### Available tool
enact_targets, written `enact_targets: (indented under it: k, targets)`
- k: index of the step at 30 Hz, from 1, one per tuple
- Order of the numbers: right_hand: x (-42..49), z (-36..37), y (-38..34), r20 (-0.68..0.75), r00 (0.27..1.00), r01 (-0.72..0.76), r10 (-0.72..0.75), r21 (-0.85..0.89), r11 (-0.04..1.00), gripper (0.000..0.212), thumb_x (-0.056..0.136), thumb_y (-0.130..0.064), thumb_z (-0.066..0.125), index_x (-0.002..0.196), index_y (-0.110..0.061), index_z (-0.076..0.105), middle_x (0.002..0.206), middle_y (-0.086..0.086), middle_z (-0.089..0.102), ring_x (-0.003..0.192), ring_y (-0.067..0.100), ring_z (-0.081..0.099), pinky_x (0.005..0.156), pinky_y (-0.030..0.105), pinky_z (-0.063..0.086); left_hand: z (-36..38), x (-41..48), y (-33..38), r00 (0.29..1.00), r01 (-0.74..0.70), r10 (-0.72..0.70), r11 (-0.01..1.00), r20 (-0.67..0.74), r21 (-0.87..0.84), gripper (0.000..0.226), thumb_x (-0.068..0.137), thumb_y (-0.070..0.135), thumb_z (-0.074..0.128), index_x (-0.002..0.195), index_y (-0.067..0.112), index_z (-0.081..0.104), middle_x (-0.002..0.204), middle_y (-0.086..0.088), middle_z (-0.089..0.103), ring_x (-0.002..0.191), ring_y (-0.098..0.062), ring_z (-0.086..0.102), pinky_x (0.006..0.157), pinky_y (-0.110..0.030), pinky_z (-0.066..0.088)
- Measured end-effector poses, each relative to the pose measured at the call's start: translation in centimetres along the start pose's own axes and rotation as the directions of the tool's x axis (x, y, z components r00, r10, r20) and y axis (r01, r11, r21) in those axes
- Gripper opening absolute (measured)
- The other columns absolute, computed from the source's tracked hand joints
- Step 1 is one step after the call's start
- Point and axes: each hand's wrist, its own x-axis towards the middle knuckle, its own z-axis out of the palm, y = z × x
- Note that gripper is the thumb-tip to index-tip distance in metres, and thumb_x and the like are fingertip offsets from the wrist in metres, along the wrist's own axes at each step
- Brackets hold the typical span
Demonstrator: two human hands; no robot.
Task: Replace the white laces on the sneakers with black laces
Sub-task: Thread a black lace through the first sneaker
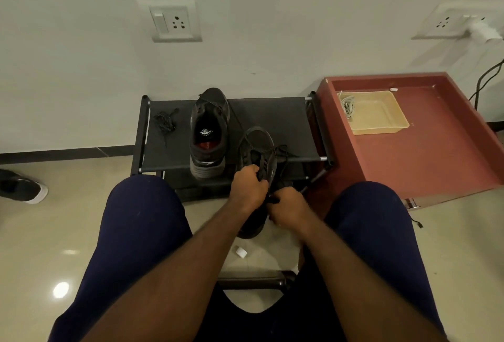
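The left hand's (249, 186) fingers are clenched on the sneaker (259, 150), and the right hand's (286, 210) fingers pinch its black lace (285, 150) (mostly hidden). The sneaker sits at 4 o'clock of the second sneaker (210, 134) on the rack (272, 118). White laces (347, 105) lie at 2 o'clock.

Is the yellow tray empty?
No, a bundle of pale laces lies in the far left corner of the yellow tray.

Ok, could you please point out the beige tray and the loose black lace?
beige tray (380, 114): head view, on its bare floor.
loose black lace (163, 122): head view, middle of the bundle.
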Motion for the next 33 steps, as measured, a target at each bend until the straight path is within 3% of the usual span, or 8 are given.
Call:
enact_targets:
  k: [3, 5, 11, 15, 18, 23, 28, 33]
  targets:
    - [1.7, -3.6, -0.4, -0.078, 0.996, 0.038, -0.032, 0.076, 0.996, 0.020, 0.090, 0.007, 0.054, 0.094, 0.005, 0.073, 0.092, 0.022, 0.071, 0.078, 0.025, 0.065, 0.068, 0.035, 0.055, 0.3, 0.1, -0.4, 1.000, -0.017, 0.016, 1.000, 0.020, 0.020, 0.031, 0.088, 0.005, 0.058, 0.118, 0.009, 0.065, 0.110, -0.010, 0.069, 0.104, -0.026, 0.064, 0.086, -0.031, 0.051]
    - [3.1, -5.7, -0.8, -0.162, 0.986, 0.021, 0.025, 0.277, 0.961, 0.025, 0.095, 0.010, 0.047, 0.112, 0.006, 0.065, 0.100, 0.022, 0.069, 0.079, 0.021, 0.065, 0.063, 0.022, 0.053, 0.5, 0.0, -0.6, 0.998, -0.050, 0.049, 0.997, 0.026, 0.055, 0.036, 0.089, 0.005, 0.057, 0.124, 0.010, 0.062, 0.115, -0.009, 0.069, 0.108, -0.025, 0.063, 0.090, -0.032, 0.051]
    - [6.4, -6.5, -1.6, -0.160, 0.984, 0.025, 0.081, 0.569, 0.822, 0.026, 0.096, 0.011, 0.052, 0.116, -0.006, 0.049, 0.090, 0.013, 0.060, 0.071, 0.019, 0.068, 0.067, 0.029, 0.061, 0.4, 0.1, -0.8, 0.998, -0.061, 0.060, 0.997, 0.024, 0.051, 0.037, 0.092, 0.005, 0.056, 0.127, 0.013, 0.060, 0.114, -0.007, 0.068, 0.105, -0.024, 0.064, 0.091, -0.040, 0.055]
    - [8.1, -5.4, -2.2, -0.176, 0.983, 0.059, 0.052, 0.568, 0.821, 0.020, 0.092, 0.007, 0.060, 0.108, -0.006, 0.058, 0.093, 0.013, 0.065, 0.071, 0.015, 0.065, 0.060, 0.024, 0.058, 1.1, -0.1, -0.9, 1.000, 0.001, 0.001, 0.999, 0.026, -0.043, 0.034, 0.092, 0.000, 0.053, 0.124, 0.011, 0.057, 0.111, -0.007, 0.065, 0.102, -0.021, 0.063, 0.089, -0.034, 0.054]
    - [9.1, -5.1, -2.5, -0.147, 0.988, 0.059, 0.041, 0.617, 0.785, 0.023, 0.090, 0.010, 0.063, 0.107, -0.005, 0.060, 0.091, 0.011, 0.065, 0.076, 0.015, 0.064, 0.063, 0.025, 0.058, 1.2, 0.0, -0.7, 0.995, 0.094, -0.082, 0.969, 0.059, -0.227, 0.042, 0.088, -0.010, 0.050, 0.123, 0.012, 0.054, 0.116, -0.005, 0.065, 0.109, -0.019, 0.062, 0.095, -0.036, 0.053]
    - [9.7, -4.6, -2.6, -0.167, 0.986, 0.097, 0.007, 0.607, 0.789, 0.028, 0.088, 0.012, 0.064, 0.110, -0.005, 0.060, 0.088, 0.011, 0.066, 0.079, 0.015, 0.067, 0.066, 0.022, 0.058, 0.7, 0.5, -0.4, 0.974, 0.198, -0.137, 0.906, 0.182, -0.375, 0.075, 0.087, -0.019, 0.043, 0.153, 0.013, 0.029, 0.146, -0.005, 0.050, 0.135, -0.020, 0.047, 0.107, -0.030, 0.043]
    - [10.1, -4.1, -2.7, -0.280, 0.959, 0.193, -0.030, 0.577, 0.794, 0.024, 0.089, 0.011, 0.063, 0.106, -0.005, 0.060, 0.084, 0.008, 0.064, 0.078, 0.014, 0.066, 0.069, 0.024, 0.059, 0.8, 1.0, -1.0, 0.963, 0.234, -0.154, 0.888, 0.222, -0.396, 0.082, 0.082, -0.023, 0.042, 0.153, 0.017, 0.034, 0.146, -0.003, 0.052, 0.134, -0.019, 0.048, 0.109, -0.042, 0.044]
    - [10.5, -3.8, -2.5, -0.338, 0.940, 0.231, -0.054, 0.509, 0.829, 0.023, 0.089, 0.010, 0.063, 0.099, -0.010, 0.060, 0.086, 0.010, 0.065, 0.080, 0.016, 0.066, 0.066, 0.023, 0.057, 0.8, 0.7, -0.6, 0.966, 0.214, -0.131, 0.892, 0.224, -0.399, 0.079, 0.083, -0.024, 0.042, 0.151, 0.016, 0.036, 0.143, 0.000, 0.053, 0.131, -0.013, 0.049, 0.099, -0.025, 0.048]
